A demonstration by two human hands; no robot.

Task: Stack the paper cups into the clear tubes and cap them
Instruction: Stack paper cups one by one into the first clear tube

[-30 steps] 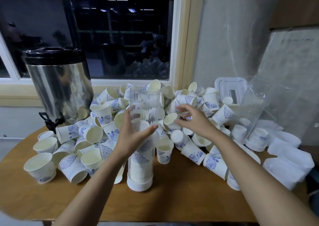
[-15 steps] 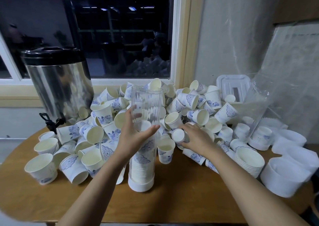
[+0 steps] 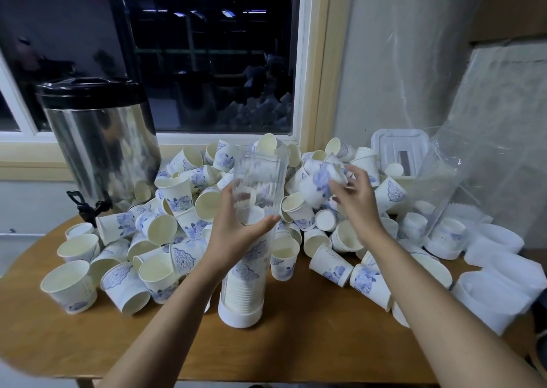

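The clear tube (image 3: 257,180) stands on the bench (image 3: 296,352) in a white cap (image 3: 240,318), roughly half full of nested cups. The left hand (image 3: 236,227) grips its middle. At the tube's 2 o'clock, the right hand (image 3: 355,201) pinches 1 blurred cup (image 3: 321,180). Dozens of loose cups (image 3: 183,198) lie heaped toward 12 o'clock, and the tube's top is uncapped. The number of cups in the stack is unreadable.

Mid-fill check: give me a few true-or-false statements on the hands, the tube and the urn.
1. The left hand grips the clear ribbed plastic tube. True.
2. The right hand is empty. False: it pinches a blue-patterned white paper cup.
3. The tube lies on its side. False: it stands upright in a white round cap on the wooden table.
4. The shiny steel urn with a black lid stands left of the cup pile. True.
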